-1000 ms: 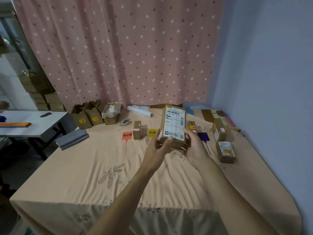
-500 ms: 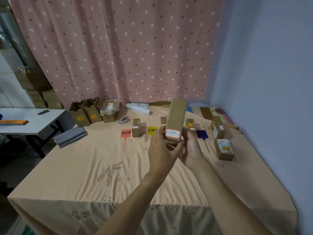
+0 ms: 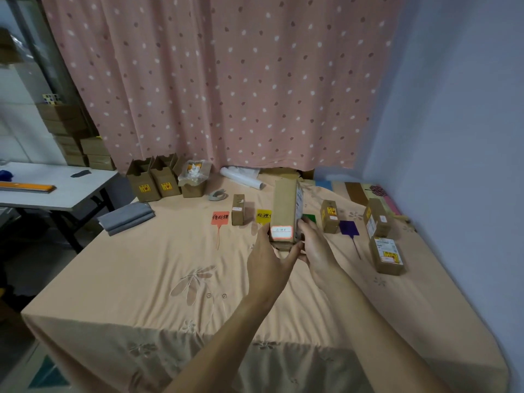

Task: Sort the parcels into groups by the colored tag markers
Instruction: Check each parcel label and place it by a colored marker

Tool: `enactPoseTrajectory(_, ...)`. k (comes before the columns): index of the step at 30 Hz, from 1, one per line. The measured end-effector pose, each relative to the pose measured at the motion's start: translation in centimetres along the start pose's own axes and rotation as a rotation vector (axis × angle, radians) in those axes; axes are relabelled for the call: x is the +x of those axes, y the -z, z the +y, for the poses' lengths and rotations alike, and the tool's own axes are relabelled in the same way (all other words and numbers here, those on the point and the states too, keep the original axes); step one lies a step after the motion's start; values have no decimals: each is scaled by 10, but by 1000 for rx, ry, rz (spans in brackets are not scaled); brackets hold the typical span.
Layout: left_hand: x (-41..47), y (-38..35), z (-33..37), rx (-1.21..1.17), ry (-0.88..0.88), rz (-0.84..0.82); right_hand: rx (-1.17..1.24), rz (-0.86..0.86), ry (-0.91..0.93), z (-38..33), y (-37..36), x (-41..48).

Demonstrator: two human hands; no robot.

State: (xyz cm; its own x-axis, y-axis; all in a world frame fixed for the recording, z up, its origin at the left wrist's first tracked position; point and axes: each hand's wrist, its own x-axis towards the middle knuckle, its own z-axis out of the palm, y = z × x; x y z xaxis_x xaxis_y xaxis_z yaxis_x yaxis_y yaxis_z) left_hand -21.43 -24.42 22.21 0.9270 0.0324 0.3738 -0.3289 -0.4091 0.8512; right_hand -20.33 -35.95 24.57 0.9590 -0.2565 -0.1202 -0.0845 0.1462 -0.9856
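Both hands hold a tall brown cardboard parcel upright above the bed. My left hand grips its lower left side and my right hand grips its lower right. A white sticker with a red border faces me near its bottom. On the bedspread behind lie a red tag, a yellow tag, a green tag partly hidden by the parcel, and a purple tag. A small parcel stands by the red tag, another between green and purple. Two parcels sit right of purple.
The peach bedspread covers the bed. Open cardboard boxes, a tape roll and a white roll line the curtain side. Folded grey cloth lies at the left edge. A white table stands left; a wall is at the right.
The parcel has been turned in my hands: its shipping label faced me, now a narrow face with the red-bordered sticker does. It sits slightly lower and closer to the tags.
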Motion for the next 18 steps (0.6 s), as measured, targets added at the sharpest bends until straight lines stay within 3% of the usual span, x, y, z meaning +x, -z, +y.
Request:
enactPoseTrajectory(11, 11, 47, -75, 18, 113, -35, -25, -25, -74, 52, -72, 1)
enactPoseTrajectory(18, 0, 36, -114, -7, 162, -194, -120, 89, -157, 96, -69, 11)
